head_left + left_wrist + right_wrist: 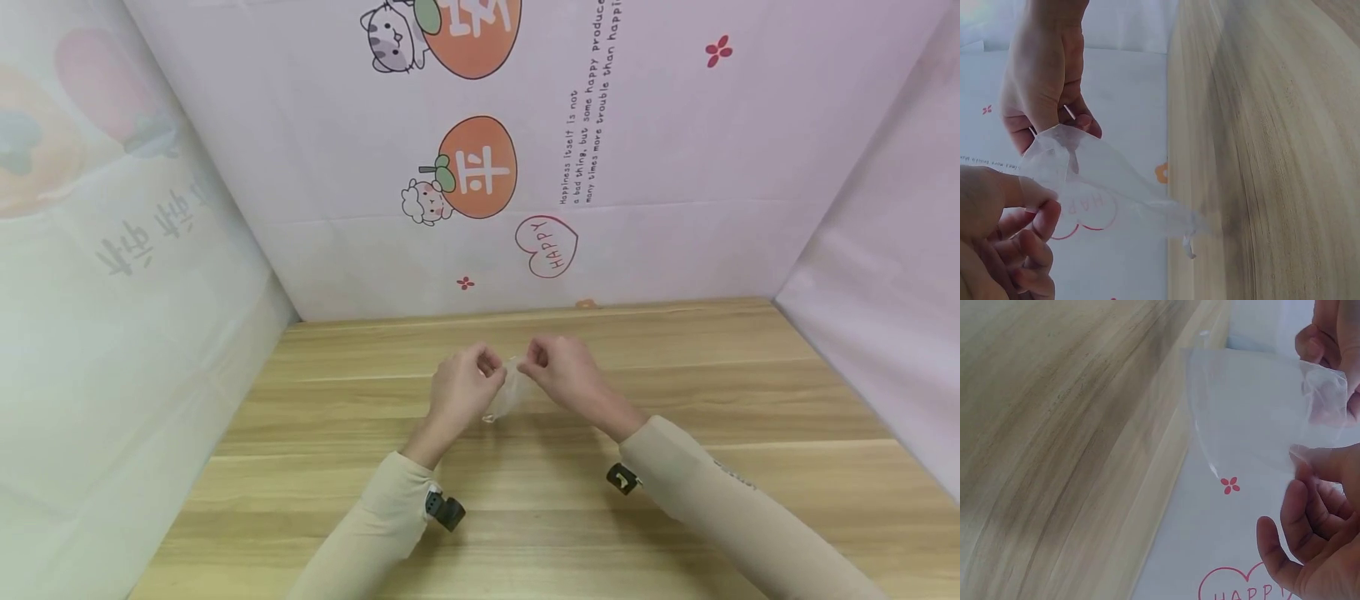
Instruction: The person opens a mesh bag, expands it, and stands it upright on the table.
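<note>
A small clear plastic bag (pixel 507 395) hangs above the wooden table between the two hands. My left hand (pixel 461 385) pinches one side of its upper edge between thumb and finger. On the other side, my right hand (pixel 567 375) pinches the same edge. In the left wrist view the bag (pixel 1110 169) is see-through and spreads from the fingertips down to a narrow lower corner. A small whitish tip (pixel 1189 245) sticks out there; I cannot tell whether it is part of the bag. The right wrist view shows the bag's flat, thin sheet (pixel 1247 403).
The wooden table (pixel 540 542) ends at a white printed cloth (pixel 660 167) at the back. White cloth walls stand at the left (pixel 97 350) and right (pixel 892 292). A small dark camera (pixel 447 510) sits at the left wrist, another camera (pixel 622 478) at the right.
</note>
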`<control>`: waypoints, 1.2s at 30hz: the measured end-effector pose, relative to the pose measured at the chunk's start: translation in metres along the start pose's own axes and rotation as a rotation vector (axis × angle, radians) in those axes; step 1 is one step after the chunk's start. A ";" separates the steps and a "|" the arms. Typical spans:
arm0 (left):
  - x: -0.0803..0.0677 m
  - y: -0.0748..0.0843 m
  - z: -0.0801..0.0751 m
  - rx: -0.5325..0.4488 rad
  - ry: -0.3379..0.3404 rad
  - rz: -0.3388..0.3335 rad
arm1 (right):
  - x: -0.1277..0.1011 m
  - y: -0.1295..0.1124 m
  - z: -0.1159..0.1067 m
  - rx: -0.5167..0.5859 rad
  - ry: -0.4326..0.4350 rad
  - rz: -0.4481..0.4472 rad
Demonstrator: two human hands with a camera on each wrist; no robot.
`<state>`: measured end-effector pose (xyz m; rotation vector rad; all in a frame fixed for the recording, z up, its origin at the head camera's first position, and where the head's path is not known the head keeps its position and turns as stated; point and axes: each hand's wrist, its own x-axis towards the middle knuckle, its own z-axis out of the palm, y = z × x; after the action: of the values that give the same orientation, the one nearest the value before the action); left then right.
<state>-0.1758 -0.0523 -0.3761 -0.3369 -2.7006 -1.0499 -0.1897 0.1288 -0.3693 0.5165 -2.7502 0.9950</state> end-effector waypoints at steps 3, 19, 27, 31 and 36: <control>-0.001 0.001 -0.001 -0.010 0.024 0.015 | 0.000 0.002 0.001 0.040 0.004 0.020; 0.000 -0.003 0.001 -0.086 0.146 0.048 | -0.007 0.000 0.003 0.596 -0.160 0.171; -0.001 -0.001 0.000 -0.084 0.155 0.078 | -0.009 -0.002 0.002 0.584 -0.155 0.174; -0.001 -0.001 0.001 -0.066 0.147 0.084 | -0.010 -0.002 0.003 0.582 -0.156 0.176; -0.001 -0.001 0.002 -0.066 0.141 0.094 | -0.009 -0.002 0.004 0.551 -0.148 0.185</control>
<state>-0.1751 -0.0515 -0.3783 -0.3825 -2.5049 -1.0943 -0.1805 0.1270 -0.3741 0.4232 -2.6608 1.8484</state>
